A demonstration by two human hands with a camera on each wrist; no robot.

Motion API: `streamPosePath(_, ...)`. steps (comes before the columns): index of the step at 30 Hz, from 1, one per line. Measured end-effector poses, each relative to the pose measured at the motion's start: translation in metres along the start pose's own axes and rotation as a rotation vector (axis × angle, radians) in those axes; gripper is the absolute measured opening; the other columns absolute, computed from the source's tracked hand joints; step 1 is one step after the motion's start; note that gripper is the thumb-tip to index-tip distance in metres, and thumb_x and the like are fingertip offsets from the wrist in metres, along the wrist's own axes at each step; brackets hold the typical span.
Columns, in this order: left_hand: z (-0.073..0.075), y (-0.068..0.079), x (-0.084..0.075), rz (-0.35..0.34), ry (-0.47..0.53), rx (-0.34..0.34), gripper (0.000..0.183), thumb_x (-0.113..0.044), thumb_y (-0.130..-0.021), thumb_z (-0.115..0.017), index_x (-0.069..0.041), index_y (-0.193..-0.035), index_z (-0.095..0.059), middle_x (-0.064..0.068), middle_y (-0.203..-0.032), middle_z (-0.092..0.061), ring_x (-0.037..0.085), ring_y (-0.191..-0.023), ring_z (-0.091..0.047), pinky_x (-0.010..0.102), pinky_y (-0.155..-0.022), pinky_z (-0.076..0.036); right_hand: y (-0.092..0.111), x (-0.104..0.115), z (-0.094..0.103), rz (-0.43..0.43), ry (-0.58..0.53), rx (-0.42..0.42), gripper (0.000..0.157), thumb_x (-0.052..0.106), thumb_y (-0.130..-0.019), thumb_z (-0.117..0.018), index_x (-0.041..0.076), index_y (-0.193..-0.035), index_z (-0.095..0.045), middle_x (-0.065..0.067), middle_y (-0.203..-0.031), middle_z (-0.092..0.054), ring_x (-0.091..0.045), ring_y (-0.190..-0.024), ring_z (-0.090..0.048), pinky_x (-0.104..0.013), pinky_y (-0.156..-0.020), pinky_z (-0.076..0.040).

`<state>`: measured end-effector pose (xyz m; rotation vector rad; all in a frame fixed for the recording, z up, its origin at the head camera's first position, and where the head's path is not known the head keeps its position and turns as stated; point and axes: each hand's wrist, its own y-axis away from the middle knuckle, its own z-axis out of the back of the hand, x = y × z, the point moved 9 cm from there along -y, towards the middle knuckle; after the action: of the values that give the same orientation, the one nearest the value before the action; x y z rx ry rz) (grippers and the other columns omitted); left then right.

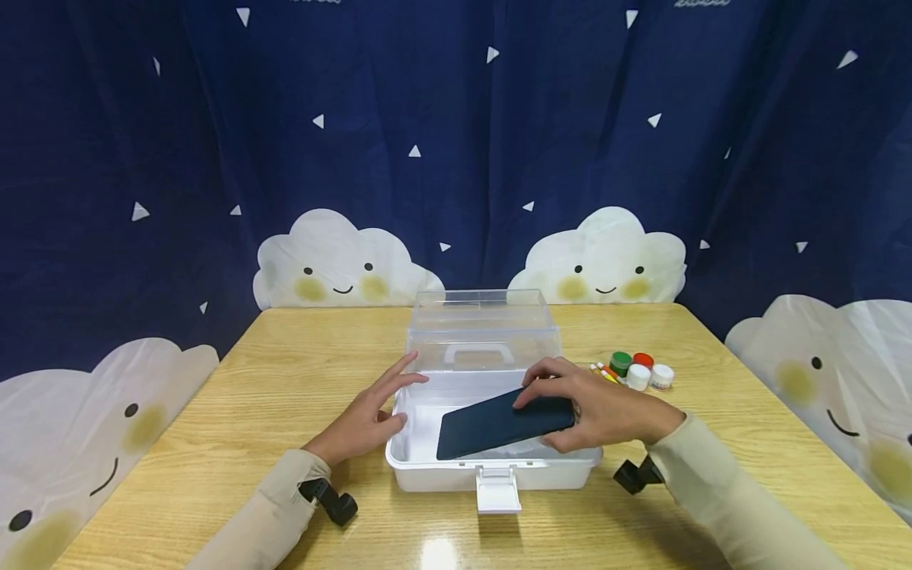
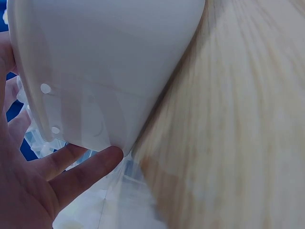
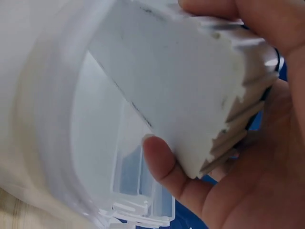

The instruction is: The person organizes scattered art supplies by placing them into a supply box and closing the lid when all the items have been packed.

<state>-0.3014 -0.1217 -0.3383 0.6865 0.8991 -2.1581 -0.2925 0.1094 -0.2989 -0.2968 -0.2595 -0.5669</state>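
Note:
A white plastic box stands with its clear lid tipped back and its front latch hanging down. My right hand grips the right end of a flat dark rectangular case, fingers on top and thumb beneath. The case is tilted, inside or just over the box. In the right wrist view, the case's pale underside and ribbed end show; its kind is unclear. At the box's left end, my left hand has its fingers spread; in the left wrist view, fingertips touch the box wall.
Right of the box, beyond my right hand, are a green-lidded jar, a red-lidded jar, and white-lidded jars. Several thin coloured sticks lie beside them. A dark blue curtain hangs behind the wooden table.

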Motion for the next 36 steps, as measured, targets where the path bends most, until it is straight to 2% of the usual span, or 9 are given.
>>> streamPosePath(7,0.0,0.0,0.001,-0.005,0.007,0.003,0.055,0.003,-0.081,-0.052,-0.014,-0.132,-0.043,0.006,-0.15,-0.011,0.025,-0.125,-0.033,0.025,-0.046,-0.047,0.006,-0.006,0.002,-0.087,-0.032,0.022,0.04,0.05,-0.07,-0.07,0.043,-0.107,-0.058,0.012,-0.115,-0.038,-0.009,-0.101,-0.042,-0.035,-0.083,-0.041)
streamPosePath(12,-0.001,0.0,0.001,-0.004,0.013,0.004,0.055,0.003,-0.081,-0.052,-0.014,-0.132,-0.043,0.006,-0.15,-0.011,0.026,-0.124,-0.033,0.025,-0.047,-0.047,0.011,-0.01,0.002,-0.124,-0.04,0.061,0.044,0.049,-0.069,-0.071,0.045,-0.11,-0.057,0.011,-0.115,-0.035,-0.01,-0.098,-0.042,-0.033,-0.081,-0.041)
streamPosePath(19,-0.001,0.0,0.001,0.004,0.012,0.002,0.055,0.004,-0.081,-0.052,-0.014,-0.132,-0.043,0.006,-0.15,-0.012,0.029,-0.128,-0.03,0.025,-0.048,-0.048,0.014,-0.008,0.003,-0.108,-0.023,0.092,0.049,0.035,-0.069,-0.072,0.045,-0.114,-0.056,0.01,-0.115,-0.034,-0.01,-0.099,-0.041,-0.031,-0.08,-0.041)
streamPosePath(27,-0.002,0.001,0.001,0.028,0.014,-0.003,0.054,0.003,-0.081,-0.052,-0.015,-0.132,-0.044,0.005,-0.151,-0.011,0.031,-0.132,-0.022,0.026,-0.06,-0.052,0.016,-0.007,0.003,-0.111,-0.018,0.095,0.049,0.03,-0.07,-0.071,0.045,-0.114,-0.056,0.01,-0.113,-0.035,-0.01,-0.094,-0.045,-0.03,-0.077,-0.042)
streamPosePath(36,-0.001,-0.001,-0.001,0.009,0.005,0.002,0.055,0.005,-0.081,-0.052,-0.015,-0.132,-0.043,0.006,-0.15,-0.011,0.028,-0.128,-0.03,0.025,-0.048,-0.048,0.013,-0.005,0.006,-0.087,0.014,0.07,0.045,0.03,-0.071,-0.071,0.045,-0.111,-0.057,0.009,-0.115,-0.038,-0.008,-0.1,-0.04,-0.032,-0.079,-0.043)
